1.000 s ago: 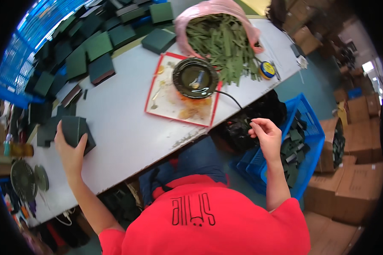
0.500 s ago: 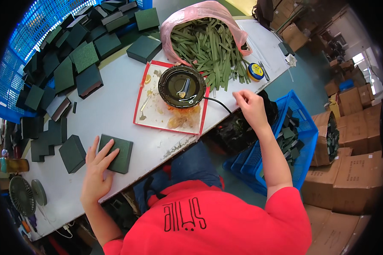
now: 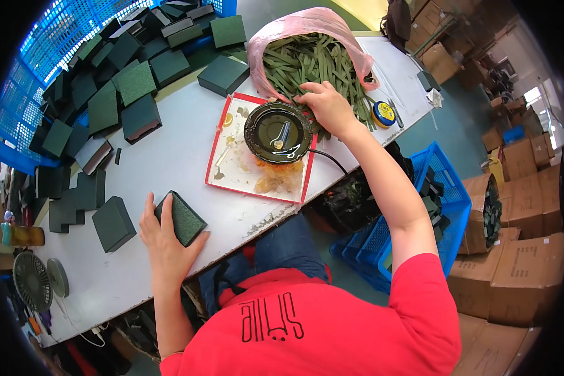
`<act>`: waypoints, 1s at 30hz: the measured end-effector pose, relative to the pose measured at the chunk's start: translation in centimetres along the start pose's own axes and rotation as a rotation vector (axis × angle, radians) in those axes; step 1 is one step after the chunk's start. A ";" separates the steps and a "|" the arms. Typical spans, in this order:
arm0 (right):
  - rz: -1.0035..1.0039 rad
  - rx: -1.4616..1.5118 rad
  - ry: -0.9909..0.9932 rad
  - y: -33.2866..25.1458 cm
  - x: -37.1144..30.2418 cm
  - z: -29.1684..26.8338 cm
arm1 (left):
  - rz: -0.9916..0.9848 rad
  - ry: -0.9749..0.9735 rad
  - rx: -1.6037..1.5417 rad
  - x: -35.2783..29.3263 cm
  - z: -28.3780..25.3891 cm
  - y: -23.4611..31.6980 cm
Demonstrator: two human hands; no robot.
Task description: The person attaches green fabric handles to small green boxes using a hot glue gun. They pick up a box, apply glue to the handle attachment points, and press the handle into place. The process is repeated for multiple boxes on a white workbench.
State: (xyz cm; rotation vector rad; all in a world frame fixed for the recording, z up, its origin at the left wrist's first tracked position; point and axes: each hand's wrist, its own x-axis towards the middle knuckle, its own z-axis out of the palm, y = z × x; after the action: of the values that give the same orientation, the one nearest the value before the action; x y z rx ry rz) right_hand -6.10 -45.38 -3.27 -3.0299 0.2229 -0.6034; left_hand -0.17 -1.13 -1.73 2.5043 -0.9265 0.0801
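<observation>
My left hand (image 3: 168, 241) grips a dark green box (image 3: 185, 220) near the table's front edge, thumb on one side and fingers on the other. The box is tilted up on the tabletop. At the mouth of a pink plastic bag (image 3: 357, 55), my right hand (image 3: 329, 111) has its fingertips drawn together at the near edge of a heap of flat green strips (image 3: 307, 59). Whatever lies between those fingertips is too small to make out. Just left of that hand is a round black pot (image 3: 260, 147) of brownish liquid with a metal piece (image 3: 282, 134) in it.
The pot stands on a stained, red-rimmed white tray (image 3: 214, 164), its black cable (image 3: 332, 156) running off the table edge. Another green box (image 3: 114, 224) sits left of my left hand. Several boxes fill the far left by a blue crate (image 3: 75, 31). Blue baskets (image 3: 460, 210) stand at right.
My right hand has moved left and away from me, from beside the table edge to the strips. My left hand, earlier flat on the box, now grips it and has tilted it up.
</observation>
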 end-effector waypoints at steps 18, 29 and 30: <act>0.750 1.102 0.283 -8.7 -7.2 -13.3 | 0.076 0.000 0.047 -0.1 0.6 -0.9; 0.938 1.421 0.024 -14.5 -11.6 -9.6 | -0.002 -0.123 -0.007 1.1 -0.4 0.9; 0.945 1.441 0.024 -14.4 -11.4 -8.9 | -0.021 -0.137 0.001 1.2 -0.5 1.1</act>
State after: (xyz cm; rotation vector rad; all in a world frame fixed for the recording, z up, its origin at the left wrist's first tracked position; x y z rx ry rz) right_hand -18.07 -29.61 1.70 -1.3086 0.7320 -0.3844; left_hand 0.13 -2.36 -0.59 2.5456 -0.9536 -0.0993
